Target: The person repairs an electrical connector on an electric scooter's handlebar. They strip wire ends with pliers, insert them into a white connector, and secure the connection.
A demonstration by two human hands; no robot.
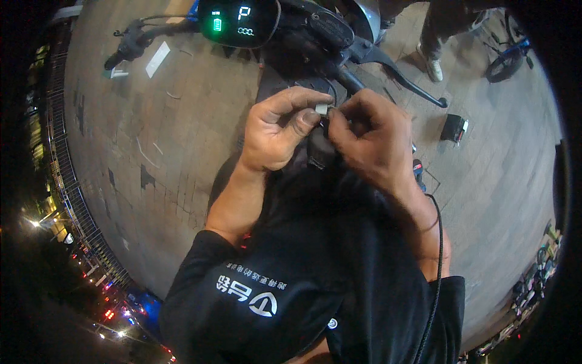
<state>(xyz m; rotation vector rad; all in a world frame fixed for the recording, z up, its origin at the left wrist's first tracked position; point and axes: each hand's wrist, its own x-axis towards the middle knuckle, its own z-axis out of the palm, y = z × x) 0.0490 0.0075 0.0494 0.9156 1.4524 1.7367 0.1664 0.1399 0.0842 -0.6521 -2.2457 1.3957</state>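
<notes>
Close together in front of my chest, both hands are closed in a pinch. My left hand (276, 130) grips a small white block-shaped piece (322, 110) between thumb and forefinger; its exact kind is too small to tell. My right hand (379, 136) meets it from the other side, fingertips pressed together at the piece's right end. What those fingertips hold is mostly hidden, though something thin and dark shows below them. Just beyond my hands are the handlebars of an electric two-wheeler, with a lit display (241, 23) and a black brake lever (407, 84).
A black box (453, 128) lies on the paving to the right. White strips, including a flat one (158, 59), are scattered at the left. Another person's leg (431, 45) and a small bike (510, 59) are at the upper right. A black cord (438, 261) hangs along my right arm.
</notes>
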